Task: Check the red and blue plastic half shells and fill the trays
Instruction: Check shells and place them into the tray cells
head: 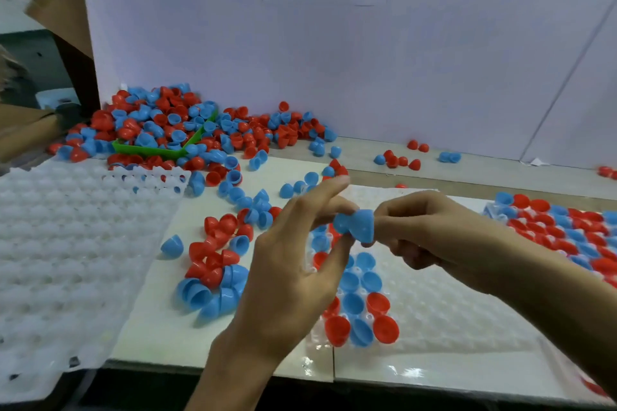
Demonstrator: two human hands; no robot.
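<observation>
Two blue half shells point(354, 224) meet tip to tip between my hands, above the white dimpled tray point(444, 297). My left hand point(293, 264) pinches the left shell with thumb and a finger, its index finger stretched out. My right hand point(430, 230) pinches the right shell. Several red and blue shells point(359, 304) sit dome-up in the tray's left columns, partly hidden by my left hand. Loose shells point(217, 260) lie in a heap to the left of the tray.
A big pile of red and blue shells point(160, 120) spills over a green bin point(150, 150) at the back left. A stack of white trays point(66, 243) lies at the left. A filled tray point(567, 230) is at the right. A white board stands behind.
</observation>
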